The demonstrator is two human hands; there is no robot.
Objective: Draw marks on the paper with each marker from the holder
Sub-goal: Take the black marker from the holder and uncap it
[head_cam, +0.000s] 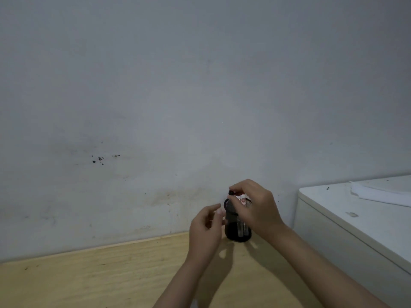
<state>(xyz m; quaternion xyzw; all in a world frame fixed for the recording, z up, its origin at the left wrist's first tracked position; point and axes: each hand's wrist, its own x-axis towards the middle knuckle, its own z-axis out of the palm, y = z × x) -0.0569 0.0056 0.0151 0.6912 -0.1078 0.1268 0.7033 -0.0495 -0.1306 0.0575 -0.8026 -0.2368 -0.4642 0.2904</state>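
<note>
On the wooden table (93,278), close to the grey wall (178,85), stood a black mesh holder (233,232), upright, with white markers visible through its mesh. From the head view, the right hand (255,210) was above the holder's rim, and its fingers pinched the top of a marker (236,195) with a black cap; the lower part of this marker was hidden behind the hand, so I cannot tell whether it stood inside the holder. The left hand (205,227) was just beside the holder on its left side, with fingers loosely curled and the thumb near the mesh; whether it touched the holder I cannot tell, and it gripped nothing. At the right side stood a white cabinet (347,227), and some white paper (382,193) lay on its top, well apart from the holder.
</note>
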